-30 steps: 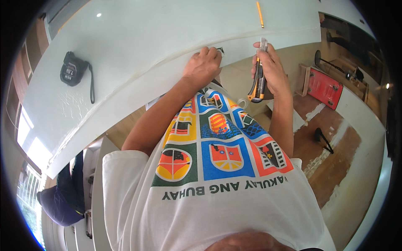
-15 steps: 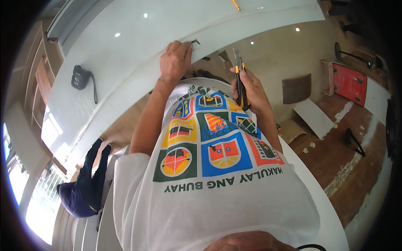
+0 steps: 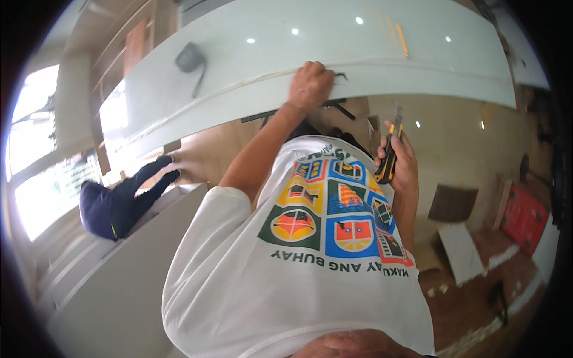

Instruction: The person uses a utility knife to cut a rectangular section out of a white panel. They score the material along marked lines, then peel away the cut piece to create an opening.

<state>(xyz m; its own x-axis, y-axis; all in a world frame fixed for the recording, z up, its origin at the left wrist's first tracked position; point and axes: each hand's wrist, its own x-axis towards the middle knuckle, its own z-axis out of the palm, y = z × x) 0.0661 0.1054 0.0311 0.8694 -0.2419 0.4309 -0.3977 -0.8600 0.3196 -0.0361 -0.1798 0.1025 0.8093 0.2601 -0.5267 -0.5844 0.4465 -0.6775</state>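
Observation:
A long, pale glossy panel [image 3: 239, 80] with a seam or strip along it spans the top of the view. My left hand [image 3: 310, 83] rests on it near that seam, fingers curled, with a small dark curved piece [image 3: 340, 76] poking out beside them; what they hold is unclear. My right hand [image 3: 403, 161] is below the panel's edge, wrapped round a yellow-and-black utility knife [image 3: 391, 149], blade pointing up. A black tape measure [image 3: 188, 56] with a strap lies on the panel's left part, slightly blurred. A yellow pencil [image 3: 403, 40] lies near its upper right.
A person [image 3: 116, 209] in dark clothes is at the left, by a pale cabinet [image 3: 113, 286] and bright windows. At the right are a red object [image 3: 522, 221], a brown sheet [image 3: 452, 201], a white board [image 3: 461, 253] and a patchy brown surface [image 3: 489, 286].
The view has swung, so the panel and its surroundings sit differently in frame. My right hand with the knife has dropped away from the panel's edge. My left hand stays curled on the panel.

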